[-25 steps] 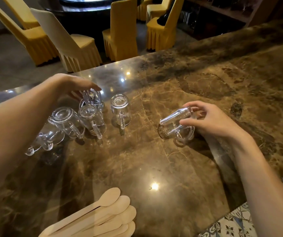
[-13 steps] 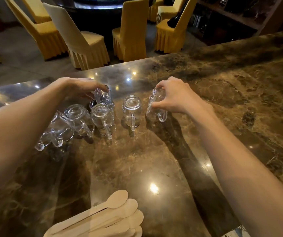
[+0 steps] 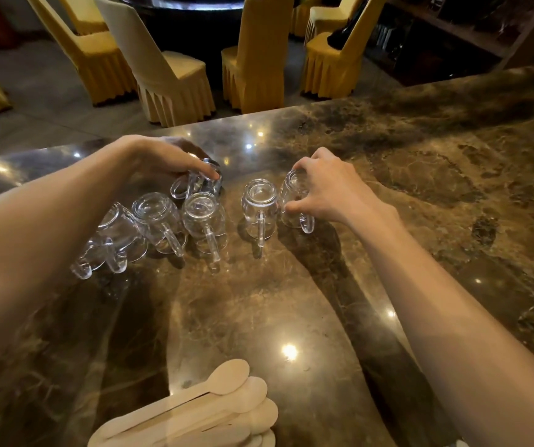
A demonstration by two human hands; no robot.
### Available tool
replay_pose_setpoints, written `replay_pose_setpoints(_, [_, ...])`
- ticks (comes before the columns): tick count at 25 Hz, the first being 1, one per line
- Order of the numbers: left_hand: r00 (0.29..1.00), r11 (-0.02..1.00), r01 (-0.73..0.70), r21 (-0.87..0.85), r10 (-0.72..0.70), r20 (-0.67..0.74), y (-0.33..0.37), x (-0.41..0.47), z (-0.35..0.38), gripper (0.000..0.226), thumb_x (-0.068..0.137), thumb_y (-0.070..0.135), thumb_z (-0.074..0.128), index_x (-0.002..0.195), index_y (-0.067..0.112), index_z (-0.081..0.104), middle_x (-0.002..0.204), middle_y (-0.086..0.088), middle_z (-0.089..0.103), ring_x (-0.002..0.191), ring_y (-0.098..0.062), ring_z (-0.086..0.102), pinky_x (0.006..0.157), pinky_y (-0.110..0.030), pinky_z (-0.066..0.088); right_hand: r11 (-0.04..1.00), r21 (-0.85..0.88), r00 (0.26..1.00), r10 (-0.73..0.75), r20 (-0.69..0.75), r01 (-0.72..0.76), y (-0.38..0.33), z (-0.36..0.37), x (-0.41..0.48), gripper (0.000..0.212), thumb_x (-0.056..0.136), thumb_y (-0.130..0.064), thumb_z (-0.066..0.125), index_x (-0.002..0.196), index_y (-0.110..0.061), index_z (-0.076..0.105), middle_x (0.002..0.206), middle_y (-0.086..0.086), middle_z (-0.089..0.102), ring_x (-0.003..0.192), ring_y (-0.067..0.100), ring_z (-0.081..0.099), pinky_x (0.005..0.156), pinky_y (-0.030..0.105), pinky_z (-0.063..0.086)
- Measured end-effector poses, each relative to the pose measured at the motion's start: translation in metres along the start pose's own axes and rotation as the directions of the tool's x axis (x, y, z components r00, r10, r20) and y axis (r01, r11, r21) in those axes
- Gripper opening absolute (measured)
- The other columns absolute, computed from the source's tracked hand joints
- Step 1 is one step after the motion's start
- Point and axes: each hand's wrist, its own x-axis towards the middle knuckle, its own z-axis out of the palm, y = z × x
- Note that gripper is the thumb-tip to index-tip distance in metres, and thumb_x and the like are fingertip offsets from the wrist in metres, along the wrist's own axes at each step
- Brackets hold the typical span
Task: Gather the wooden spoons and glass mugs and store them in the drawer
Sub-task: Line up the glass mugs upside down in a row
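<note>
Yellow-covered chairs (image 3: 252, 59) are standing around a dark table (image 3: 194, 8). A brown marble counter (image 3: 420, 175) is gleaming under lights.

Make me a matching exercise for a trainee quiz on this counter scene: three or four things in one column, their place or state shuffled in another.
Things:
1. wooden spoons
2. mug under the right hand
3. mug under the left hand
4. cream-covered chair

Places or states:
A. on the floor beyond the counter
B. far side of the mug cluster, behind the row
C. stacked at the near edge
D. right end of the mug row

Pairs: 1-C, 2-D, 3-B, 4-A
</note>
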Motion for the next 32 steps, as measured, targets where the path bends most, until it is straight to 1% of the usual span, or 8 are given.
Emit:
replay_pose_setpoints(5, [0.998,0.994,-0.065,0.085,0.064,0.013,0.008,-0.002,0.002,0.063,0.066,0.049,0.069,0.121,0.019,0.059,0.119,-0.005,0.062,0.105,-0.022,0.058,0.093,-0.038,0.047,0.998,0.062,1.0,-0.009,0.027,0.007,0.002,-0.003,-0.004,0.079,0.064,-0.055,0.077,0.129,-0.019,0.05,0.123,0.005,0.049,0.109,0.024,0.053,0.088,0.036,0.046])
replay_pose_setpoints(10, [0.998,0.993,-0.055,0.102,0.058,-0.021,0.016,-0.014,-0.005,0.079,0.058,0.051,0.075,0.128,0.024,0.054,0.131,-0.001,0.056,0.115,-0.022,0.053,0.1,-0.041,0.043,0.995,0.101,0.995,0.004,0.098,-0.014,0.017,-0.002,-0.018,0.099,0.06,-0.063,0.074,0.141,-0.024,0.033,0.135,0.004,0.047,0.121,0.024,0.049,0.095,0.041,0.044])
replay_pose_setpoints(14, [0.992,0.985,-0.112,0.134,0.119,-0.046,0.025,-0.02,-0.002,0.066,0.067,0.044,0.076,0.126,0.027,0.054,0.134,-0.001,0.052,0.109,-0.017,0.052,0.072,-0.02,0.044,0.971,0.225,0.995,0.058,0.081,-0.075,0.029,0.006,-0.04,0.105,0.059,-0.065,0.073,0.144,-0.027,0.024,0.135,0.001,0.048,0.111,0.021,0.054,0.093,0.041,0.048])
replay_pose_setpoints(18, [0.978,0.984,-0.131,0.12,0.148,-0.145,0.034,-0.028,0.007,0.061,0.069,0.04,0.076,0.122,0.021,0.053,0.121,-0.002,0.057,0.095,-0.016,0.056,0.064,-0.019,0.042,0.951,0.287,0.993,0.107,0.042,-0.115,0.039,0.007,-0.056,0.108,0.058,-0.067,0.07,0.146,-0.025,0.022,0.137,0.001,0.047,0.112,0.018,0.053,0.094,0.04,0.048])
replay_pose_setpoints(23, [0.907,0.946,-0.117,0.303,0.226,-0.355,0.07,-0.05,0.006,0.077,0.058,0.067,0.068,0.108,0.008,0.059,0.099,-0.011,0.066,0.081,-0.021,0.061,0.066,-0.034,0.05,0.935,0.333,0.992,0.127,0.009,-0.122,0.045,0.008,-0.069,0.106,0.058,-0.066,0.072,0.145,-0.024,0.026,0.135,0.0,0.049,0.11,0.018,0.055,0.093,0.04,0.048])
replay_pose_setpoints(26, [0.844,0.874,-0.159,0.459,0.361,-0.396,0.11,-0.062,0.005,0.082,0.055,0.077,0.055,0.102,0.011,0.063,0.089,-0.004,0.066,0.062,-0.009,0.057,0.049,-0.023,0.041,0.924,0.362,0.988,0.146,-0.045,-0.12,0.046,0.0,-0.073,0.103,0.06,-0.064,0.072,0.143,-0.024,0.028,0.134,0.0,0.05,0.11,0.019,0.056,0.091,0.039,0.049])
replay_pose_setpoints(29, [0.787,0.826,-0.14,0.546,0.427,-0.444,0.153,-0.066,0.009,0.074,0.064,0.075,0.056,0.098,0.01,0.063,0.076,0.001,0.063,0.051,-0.005,0.052,0.044,-0.018,0.032,0.909,0.398,0.97,0.194,-0.144,-0.122,0.048,-0.011,-0.08,0.096,0.062,-0.062,0.072,0.141,-0.023,0.033,0.133,0.001,0.051,0.111,0.019,0.055,0.091,0.037,0.048])
replay_pose_setpoints(32, [0.835,0.839,-0.118,0.531,0.373,-0.405,0.191,-0.062,0.022,0.062,0.061,0.075,0.059,0.071,0.014,0.061,0.06,0.001,0.063,0.035,-0.007,0.058,0.041,-0.02,0.036,0.893,0.445,0.951,0.198,-0.239,-0.074,0.047,-0.022,-0.088,0.089,0.065,-0.059,0.072,0.138,-0.022,0.038,0.131,0.003,0.052,0.11,0.019,0.055,0.092,0.036,0.048])
